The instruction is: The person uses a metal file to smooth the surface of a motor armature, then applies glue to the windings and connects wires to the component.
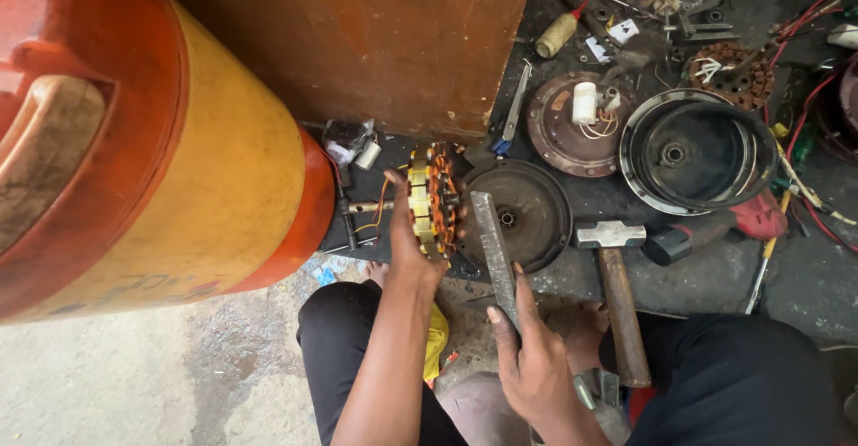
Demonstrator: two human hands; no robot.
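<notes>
My left hand (407, 245) grips a wound motor stator (432, 197) with copper coils, holding it on edge on the dark work surface. A short shaft sticks out of it to the left. My right hand (529, 357) holds a flat metal file (494, 249) whose tip points up toward the stator, just right of it. A round dark motor cover (527, 209) lies behind the file.
A hammer (617, 294) with a wooden handle lies right of my right hand. A big yellow and orange cylinder (179, 160) fills the left. Further motor covers (697, 151), another stator (728, 71), wires, a capacitor and small tools lie at the back right. A wooden panel (384, 35) stands behind.
</notes>
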